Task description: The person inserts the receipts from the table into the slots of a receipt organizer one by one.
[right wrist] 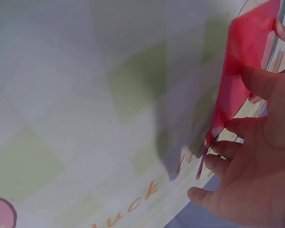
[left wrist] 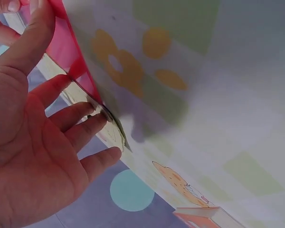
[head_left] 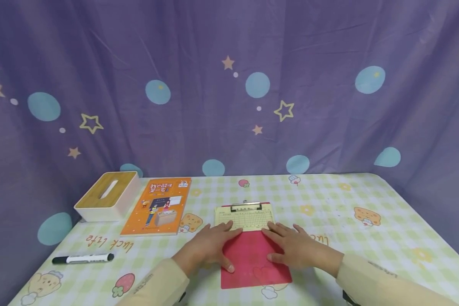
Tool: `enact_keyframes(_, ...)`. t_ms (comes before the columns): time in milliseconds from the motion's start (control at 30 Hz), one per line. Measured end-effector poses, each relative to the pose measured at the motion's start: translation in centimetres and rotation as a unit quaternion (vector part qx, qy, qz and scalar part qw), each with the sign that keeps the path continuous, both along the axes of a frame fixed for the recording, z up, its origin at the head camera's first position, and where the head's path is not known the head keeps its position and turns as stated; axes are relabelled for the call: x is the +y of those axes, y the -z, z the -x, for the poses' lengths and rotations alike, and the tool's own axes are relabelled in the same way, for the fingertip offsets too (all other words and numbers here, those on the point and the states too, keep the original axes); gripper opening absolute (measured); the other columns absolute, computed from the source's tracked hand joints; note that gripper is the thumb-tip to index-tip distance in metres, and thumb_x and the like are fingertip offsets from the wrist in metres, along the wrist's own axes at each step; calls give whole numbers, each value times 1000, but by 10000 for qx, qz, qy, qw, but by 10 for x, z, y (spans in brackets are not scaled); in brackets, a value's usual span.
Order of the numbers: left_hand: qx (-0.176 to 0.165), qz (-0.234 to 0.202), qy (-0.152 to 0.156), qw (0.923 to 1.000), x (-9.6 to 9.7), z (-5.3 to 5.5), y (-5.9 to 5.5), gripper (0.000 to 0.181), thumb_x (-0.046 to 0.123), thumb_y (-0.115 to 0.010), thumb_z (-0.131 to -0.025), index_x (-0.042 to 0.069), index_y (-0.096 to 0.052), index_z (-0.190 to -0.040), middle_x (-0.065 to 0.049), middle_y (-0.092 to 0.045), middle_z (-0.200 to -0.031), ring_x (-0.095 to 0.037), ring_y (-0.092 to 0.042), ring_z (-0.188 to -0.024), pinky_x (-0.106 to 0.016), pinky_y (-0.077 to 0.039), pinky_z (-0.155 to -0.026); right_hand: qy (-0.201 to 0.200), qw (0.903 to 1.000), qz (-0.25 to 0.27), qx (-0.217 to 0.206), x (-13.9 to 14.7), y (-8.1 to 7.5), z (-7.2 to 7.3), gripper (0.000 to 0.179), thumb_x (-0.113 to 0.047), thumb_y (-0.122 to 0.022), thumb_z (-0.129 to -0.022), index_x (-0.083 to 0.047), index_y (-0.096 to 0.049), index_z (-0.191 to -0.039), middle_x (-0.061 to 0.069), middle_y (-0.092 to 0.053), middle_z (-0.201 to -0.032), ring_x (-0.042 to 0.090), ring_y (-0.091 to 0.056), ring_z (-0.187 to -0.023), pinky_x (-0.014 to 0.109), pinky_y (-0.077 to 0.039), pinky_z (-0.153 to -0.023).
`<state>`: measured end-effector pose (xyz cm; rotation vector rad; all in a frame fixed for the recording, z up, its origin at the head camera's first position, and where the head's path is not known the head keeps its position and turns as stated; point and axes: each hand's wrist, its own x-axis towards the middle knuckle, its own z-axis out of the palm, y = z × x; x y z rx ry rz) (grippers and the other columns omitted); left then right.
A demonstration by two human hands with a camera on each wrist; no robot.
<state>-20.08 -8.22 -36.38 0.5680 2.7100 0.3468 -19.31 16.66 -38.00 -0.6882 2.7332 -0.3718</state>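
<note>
A red see-through clipboard (head_left: 254,259) lies on the table in the head view, its metal clip (head_left: 246,207) at the far end. Under the clip is a yellowish sheet with a printed grid (head_left: 248,220), covering only the upper part. My left hand (head_left: 210,244) rests on the clipboard's left side, fingers extended to the sheet's lower left, thumb on the red board. On the opposite side my right hand (head_left: 296,244) does likewise, fingertips at the sheet's lower right corner. In both wrist views the fingers are spread and fairly straight along the board's edges (left wrist: 80,57) (right wrist: 237,61).
An orange book (head_left: 157,208) lies at the back left, beside a white tissue box (head_left: 107,195) with a wooden lid. Nearer, on the left, is a black-and-white marker (head_left: 83,258). A checked tablecloth (head_left: 352,250) covers the table, and a purple curtain (head_left: 199,127) hangs behind it.
</note>
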Motion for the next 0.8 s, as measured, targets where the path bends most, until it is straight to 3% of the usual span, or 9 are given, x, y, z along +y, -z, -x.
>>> enact_keyframes(367,-210,-270,-105,9994,1,18,4,91,30,-94,-71,24,-51,-151,-6,-35,-163,-31,-29,-150,-56,-24,-118,108,9999,52,-36,4,5,13,70,-48,-64,-97,-16,-42,-156,11,-30,-164,39,-24,-151,69,-14,-114)
enact_keyframes(800,-209,-340,31,9992,5,13,4,91,30,-93,-72,22,-49,-152,-8,-32,-164,-33,-27,-151,-56,-28,-116,79,9998,148,49,15,9,8,72,-54,-60,-98,-17,-42,-156,10,-30,-165,39,-24,-151,72,-14,-112)
